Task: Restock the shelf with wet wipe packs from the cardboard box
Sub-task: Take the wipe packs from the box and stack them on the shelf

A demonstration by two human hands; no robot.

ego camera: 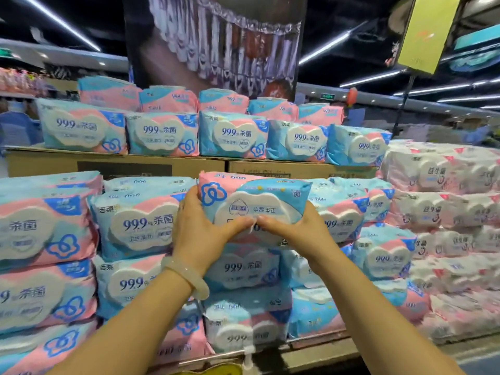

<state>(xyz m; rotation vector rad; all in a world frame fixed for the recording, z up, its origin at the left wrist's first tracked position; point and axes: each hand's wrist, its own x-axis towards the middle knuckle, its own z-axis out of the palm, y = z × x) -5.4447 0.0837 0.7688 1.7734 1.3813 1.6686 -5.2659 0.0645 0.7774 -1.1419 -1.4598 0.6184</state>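
Observation:
A pink-and-blue wet wipe pack with a white cloud-shaped lid is held upside down at the top of the middle stack. My left hand grips its left side and my right hand grips its right side, thumbs meeting across the front. More packs of the same kind sit stacked below it. The cardboard box the packs come from is not in view.
Matching packs fill the stacks on both sides, and an upper row stands on cardboard boxes. Pink-and-white packs are piled at the right. A dark poster hangs behind. The shelf's front edge runs below.

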